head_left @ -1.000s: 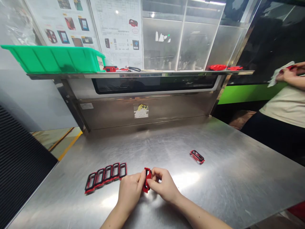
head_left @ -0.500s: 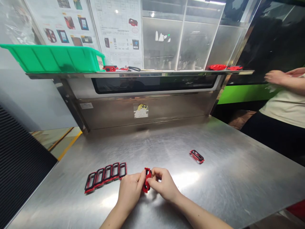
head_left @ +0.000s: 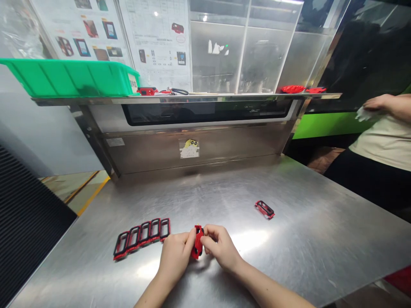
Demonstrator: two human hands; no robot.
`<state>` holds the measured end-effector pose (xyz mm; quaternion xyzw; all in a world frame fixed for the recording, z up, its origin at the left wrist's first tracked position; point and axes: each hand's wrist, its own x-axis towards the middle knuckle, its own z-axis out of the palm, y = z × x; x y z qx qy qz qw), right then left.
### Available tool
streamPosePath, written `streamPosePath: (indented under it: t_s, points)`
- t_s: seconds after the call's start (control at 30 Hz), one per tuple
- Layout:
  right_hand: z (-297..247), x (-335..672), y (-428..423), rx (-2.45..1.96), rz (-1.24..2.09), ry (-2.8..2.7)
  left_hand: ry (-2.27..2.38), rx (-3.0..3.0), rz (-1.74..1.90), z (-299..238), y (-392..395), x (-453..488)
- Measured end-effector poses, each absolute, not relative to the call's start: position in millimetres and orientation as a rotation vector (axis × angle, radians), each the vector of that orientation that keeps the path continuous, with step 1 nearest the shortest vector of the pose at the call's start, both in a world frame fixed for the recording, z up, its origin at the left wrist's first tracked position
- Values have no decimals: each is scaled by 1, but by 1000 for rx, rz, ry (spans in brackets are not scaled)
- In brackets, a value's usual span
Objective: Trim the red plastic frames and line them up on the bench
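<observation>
Both my hands meet low in the middle of the steel table [head_left: 244, 192]. Between them, a red-and-black plastic frame [head_left: 198, 242] stands on edge, pinched by the fingers of my left hand [head_left: 175, 252] and my right hand [head_left: 221, 248]. The fingers hide part of it. Left of my left hand, several similar frames [head_left: 141, 238] lie overlapped in a slanted row, nearly touching that hand. Another such frame [head_left: 265, 209] lies alone farther out to the right.
A green plastic tray [head_left: 70, 77], small red parts [head_left: 291, 89] and printed sheets [head_left: 157, 42] sit along a steel shelf [head_left: 192, 99] at the back. At the right, a co-worker's hand [head_left: 379, 102] holds a white cloth [head_left: 364, 114] near the table's far corner.
The co-worker's hand and cloth have dropped lower and moved left. My hands have shifted the held frame only slightly, keeping their grip on it.
</observation>
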<state>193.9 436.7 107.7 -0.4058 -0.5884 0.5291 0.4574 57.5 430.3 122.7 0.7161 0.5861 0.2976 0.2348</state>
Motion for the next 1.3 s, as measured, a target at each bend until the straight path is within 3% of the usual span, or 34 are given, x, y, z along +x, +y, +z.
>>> streamPosePath:
  t_s: [0.17, 0.33, 0.53, 0.8, 1.3]
  points:
    - [111, 194, 434, -904, 1410, -1413, 1503, 1581, 886, 121, 432, 58]
    - [114, 192, 427, -891, 1243, -1611, 1414, 1305, 917, 118, 438, 55]
    - [116, 193, 430, -873, 1309, -1516, 1442, 1318, 924, 114, 438, 54]
    - [114, 196, 438, -843, 1488, -1248, 1460, 1510, 1226, 121, 430, 56]
    - [114, 196, 439, -823, 1574, -1056, 1285, 1731, 1092, 129, 427, 57]
